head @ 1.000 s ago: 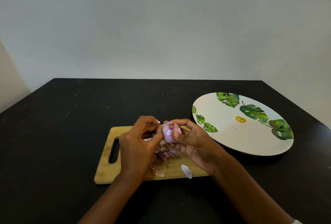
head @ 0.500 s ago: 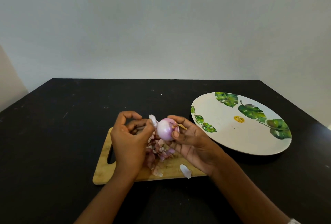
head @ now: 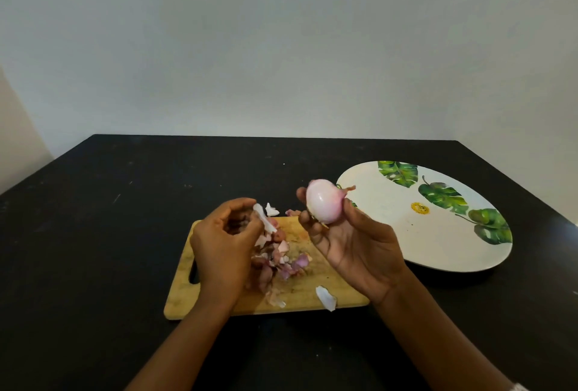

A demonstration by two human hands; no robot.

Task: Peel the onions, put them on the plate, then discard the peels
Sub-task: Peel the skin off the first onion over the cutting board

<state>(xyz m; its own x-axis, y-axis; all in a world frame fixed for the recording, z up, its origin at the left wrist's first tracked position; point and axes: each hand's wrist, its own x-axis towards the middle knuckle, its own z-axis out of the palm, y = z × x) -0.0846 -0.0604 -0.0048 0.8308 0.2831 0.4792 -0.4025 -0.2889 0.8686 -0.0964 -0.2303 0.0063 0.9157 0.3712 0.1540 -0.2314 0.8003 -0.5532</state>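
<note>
While the right hand (head: pixel 353 246) holds the onion (head: pixel 323 204) up in the air, palm toward the camera, its fingers curl round the left side and its thumb presses the right side, so the bulb is cradled at the fingertips. The onion looks pale and smooth, with most of its skin off. A thin tail sticks out from its upper right and points toward the plate (head: pixel 391 253), so its long axis seems to run roughly left to right.

The plate lies on the table (head: pixel 125 234) just right of the onion and lower. Its near rim sits close beside the right hand, and it holds no onions. The right hand is plainly the nearer one, and nothing stands between onion and plate, so I judge the next step is a short move right and down.

The left hand (head: pixel 223 246) hovers over the cutting board (head: pixel 312 293) with its fingers bent, pinching a strip of peel (head: pixel 264 218) between thumb and fingertips. Below and right of it, a heap of peels (head: pixel 281 259) lies on the middle of the board. One loose flake (head: pixel 326 297) rests at the board's near edge, and a few scraps sit past its far edge.

The peels are not yet discarded. The tail may need pulling off before the onion is set down.
</note>
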